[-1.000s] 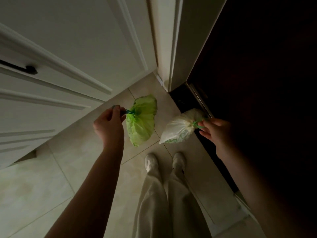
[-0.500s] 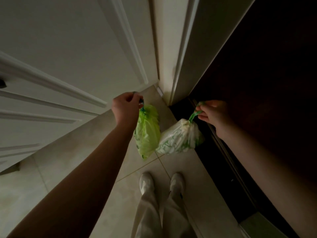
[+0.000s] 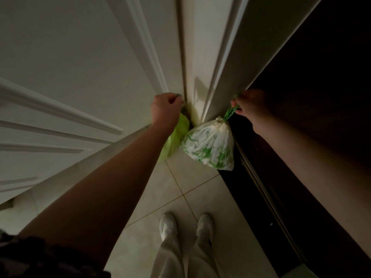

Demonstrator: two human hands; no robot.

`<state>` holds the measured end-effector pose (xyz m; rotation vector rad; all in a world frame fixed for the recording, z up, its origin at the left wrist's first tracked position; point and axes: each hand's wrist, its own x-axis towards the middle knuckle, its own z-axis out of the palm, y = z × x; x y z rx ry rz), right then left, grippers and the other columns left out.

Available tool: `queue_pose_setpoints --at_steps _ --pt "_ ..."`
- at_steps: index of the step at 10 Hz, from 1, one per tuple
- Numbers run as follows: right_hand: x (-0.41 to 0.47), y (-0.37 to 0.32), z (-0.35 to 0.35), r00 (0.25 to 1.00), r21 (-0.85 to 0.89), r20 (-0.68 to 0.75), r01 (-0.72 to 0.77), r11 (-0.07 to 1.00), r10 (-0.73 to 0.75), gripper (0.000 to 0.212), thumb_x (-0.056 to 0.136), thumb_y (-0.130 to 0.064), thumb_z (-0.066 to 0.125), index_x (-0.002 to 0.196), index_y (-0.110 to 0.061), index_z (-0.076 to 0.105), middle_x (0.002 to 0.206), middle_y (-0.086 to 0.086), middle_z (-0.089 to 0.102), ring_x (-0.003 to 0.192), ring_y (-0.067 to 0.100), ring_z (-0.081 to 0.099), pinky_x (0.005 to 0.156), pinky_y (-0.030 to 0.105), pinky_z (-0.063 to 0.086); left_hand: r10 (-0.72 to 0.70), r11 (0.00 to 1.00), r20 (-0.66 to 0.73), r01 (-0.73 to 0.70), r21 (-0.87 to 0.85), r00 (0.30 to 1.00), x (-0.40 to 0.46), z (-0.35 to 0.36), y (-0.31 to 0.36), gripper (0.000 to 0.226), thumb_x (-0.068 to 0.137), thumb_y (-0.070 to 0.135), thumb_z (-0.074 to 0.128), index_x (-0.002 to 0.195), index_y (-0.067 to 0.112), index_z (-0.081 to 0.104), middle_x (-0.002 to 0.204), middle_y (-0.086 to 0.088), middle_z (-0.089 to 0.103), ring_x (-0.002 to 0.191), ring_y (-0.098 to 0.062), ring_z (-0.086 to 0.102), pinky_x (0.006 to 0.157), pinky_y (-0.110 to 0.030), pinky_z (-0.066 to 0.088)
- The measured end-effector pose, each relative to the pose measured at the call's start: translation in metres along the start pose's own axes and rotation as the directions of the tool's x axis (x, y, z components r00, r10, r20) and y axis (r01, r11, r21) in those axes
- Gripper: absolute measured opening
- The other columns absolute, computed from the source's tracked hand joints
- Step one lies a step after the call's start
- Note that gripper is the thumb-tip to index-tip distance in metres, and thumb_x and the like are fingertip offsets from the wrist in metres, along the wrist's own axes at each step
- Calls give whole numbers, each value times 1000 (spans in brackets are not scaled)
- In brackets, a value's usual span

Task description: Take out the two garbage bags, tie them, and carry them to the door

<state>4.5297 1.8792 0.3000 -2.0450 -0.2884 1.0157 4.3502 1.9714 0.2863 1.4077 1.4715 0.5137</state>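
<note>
A light green garbage bag (image 3: 177,135) hangs from my left hand (image 3: 165,109), which grips its tied top; my wrist hides most of the bag. A white garbage bag with green print (image 3: 210,146) hangs from my right hand (image 3: 250,106), which pinches its green drawstring. Both bags hang side by side, touching, low in the corner where the white panelled door (image 3: 90,63) meets the white door frame (image 3: 202,63).
A dark door (image 3: 321,81) and its dark threshold (image 3: 251,187) run along the right. Beige tiled floor (image 3: 180,197) lies below, with my two white shoes (image 3: 187,223) standing on it behind the bags.
Both hands have reached further forward and down towards the corner. The two bags have come together and now hang close to the base of the door frame.
</note>
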Motion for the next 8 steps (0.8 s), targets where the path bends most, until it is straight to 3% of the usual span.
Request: queue_pose_setpoints --at_steps 1,2,3,4,5,6,7,8 --pt "5 -7 2 999 -42 8 50 998 -49 28 85 2 52 61 -12 52 77 14 56 72 19 54 71 33 44 11 998 64 -15 61 998 1 4 -4 16 84 15 63 91 9 76 83 -11 75 81 -24 71 80 -43 59" --pt "7 -8 4 996 -87 5 88 992 -88 32 84 5 55 59 -14 49 70 8 52 66 13 50 68 27 44 54 986 89 -68 155 995 -2 5 -8 15 83 15 64 90 10 76 79 -5 74 73 -18 68 74 -35 58" --pt "7 -2 4 996 -146 5 93 985 -93 16 85 6 53 70 0 54 66 9 43 59 10 40 59 23 36 51 979 62 -62 194 997 -3 3 -15 18 84 14 64 97 9 75 84 -6 72 75 -15 65 74 -29 56" --pt "11 8 2 998 -156 0 56 986 -56 24 88 3 51 100 23 54 83 15 47 68 19 51 62 28 43 38 970 42 -46 240 998 -1 -3 -22 21 85 13 62 102 7 72 89 -11 72 84 -23 67 76 -33 55" --pt "6 12 1 1000 -167 -8 25 986 -26 31 90 0 51 113 21 52 103 33 60 103 36 61 91 51 49 55 939 50 -69 336 997 -1 -8 -27 24 85 15 61 105 7 70 94 -14 71 85 -23 64 69 -27 47" --pt "2 15 1 999 -171 -8 32 985 -34 31 90 1 50 114 20 52 112 37 59 112 46 56 92 49 49 63 921 34 -71 384 997 0 -13 -32 28 86 14 58 112 9 68 100 -14 71 86 -21 63 68 -24 40" --pt "-2 20 -2 1000 -191 9 12 982 -11 32 91 -3 50 115 19 52 114 39 58 101 40 61 95 55 46 63 901 28 -69 427 998 -2 -21 -35 30 86 13 56 114 6 66 104 -16 71 95 -29 65 74 -25 43" --pt "-7 27 -6 999 -279 33 41 959 -33 20 91 -5 49 94 12 60 70 17 48 64 20 45 57 38 47 60 882 -19 -44 469 998 -3 -30 -41 32 86 11 56 115 5 66 111 -17 70 103 -32 64 83 -27 45"
